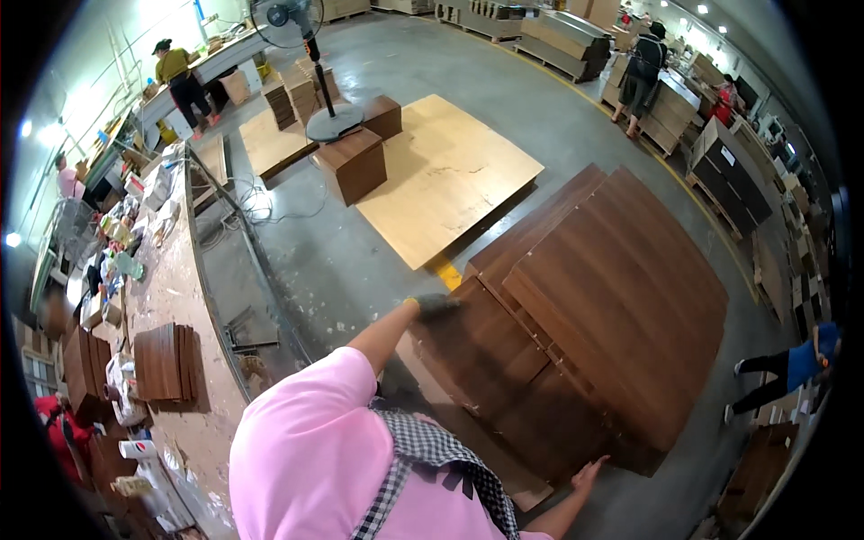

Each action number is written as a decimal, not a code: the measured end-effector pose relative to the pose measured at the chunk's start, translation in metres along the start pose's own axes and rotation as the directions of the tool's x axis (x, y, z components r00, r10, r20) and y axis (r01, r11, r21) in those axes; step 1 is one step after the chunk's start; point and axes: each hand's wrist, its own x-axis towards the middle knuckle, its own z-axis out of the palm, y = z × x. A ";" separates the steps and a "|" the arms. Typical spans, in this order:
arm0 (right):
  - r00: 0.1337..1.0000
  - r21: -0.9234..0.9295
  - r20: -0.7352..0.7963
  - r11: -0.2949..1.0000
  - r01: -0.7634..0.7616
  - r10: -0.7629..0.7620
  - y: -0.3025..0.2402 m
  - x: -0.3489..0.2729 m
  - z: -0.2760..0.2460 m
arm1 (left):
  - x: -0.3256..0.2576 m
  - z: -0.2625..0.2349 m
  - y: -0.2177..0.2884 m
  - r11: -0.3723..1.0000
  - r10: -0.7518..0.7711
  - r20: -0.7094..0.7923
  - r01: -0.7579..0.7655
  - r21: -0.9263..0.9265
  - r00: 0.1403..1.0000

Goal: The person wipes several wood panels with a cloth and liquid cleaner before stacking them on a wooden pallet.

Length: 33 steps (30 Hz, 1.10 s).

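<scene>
My left hand (436, 304), in a dark grey glove, lies flat at the far left corner of a dark brown wood-grain panel (495, 360). The glove partly hides how its fingers meet the edge. At the other end of this panel, my right hand (589, 472) is bare, its fingers stretched out beside the near right corner. Whether that palm touches the edge cannot be made out. Beyond the panel rises a taller stack of larger brown panels (630, 297). Along its near side, a paler board (477, 432) shows beside my checked apron.
A light wooden board (450, 171) lies on the floor ahead. A standing fan (335, 121) and brown boxes (353, 166) are at its left. A cluttered workbench (180, 297) runs along my left, holding a small panel stack (165, 363). Other people work farther off; one walks at right.
</scene>
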 end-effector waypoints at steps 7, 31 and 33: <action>0.999 -0.169 -0.035 0.985 -0.035 0.029 -0.006 0.021 0.034 | 0.027 0.003 -0.114 0.871 0.264 0.077 -0.272 0.410 0.962; 0.673 -0.797 0.588 0.178 0.578 0.449 0.145 -0.123 0.553 | -0.442 -0.142 -0.156 0.906 -0.389 -0.640 0.151 -0.395 0.663; 0.573 -0.740 0.583 0.085 0.668 0.577 0.153 -0.133 0.608 | -0.492 -0.149 -0.150 0.877 -0.475 -0.739 0.179 -0.447 0.478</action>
